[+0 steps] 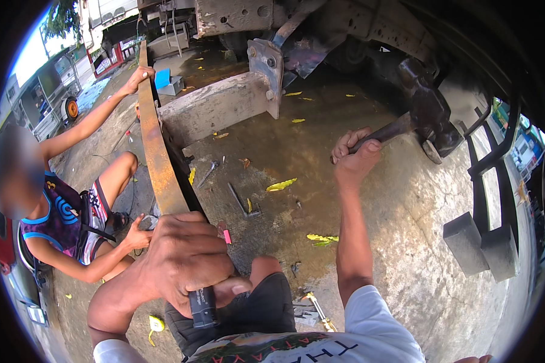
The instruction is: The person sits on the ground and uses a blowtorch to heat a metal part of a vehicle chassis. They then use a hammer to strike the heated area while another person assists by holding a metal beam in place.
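- As I look down through the head camera, I find the left hand [191, 254] low and left of centre, its fingers curled fully around a dark cylinder [204, 307], whose end sticks out below the fist.
- The rusty bar [157, 157] slants from the top of my view down to that fist, which hides its near end, so I cannot tell whether the fingers grip the bar too.
- I see the right hand [358, 150] right of centre, fingers wrapped around the handle of a hammer [429, 115]; the hammer's head is up and to the right of the hand, well apart from the bar.
- On my left squats a co-worker [57, 209], whose far hand [140, 75] is on the bar's upper part; their near hand [139, 233] is just beside the left hand, and I cannot make out what it holds.
- A worn beam [218, 109] reaches from beside the bar to a bolted plate [265, 75].
- On the floor [399, 242] I pick out an L-shaped rod [237, 198], yellow leaves [281, 185] and, nearer me, a yellow tape measure [157, 323].
- Far right, I have two grey blocks [464, 244] beside black rails [501, 142].
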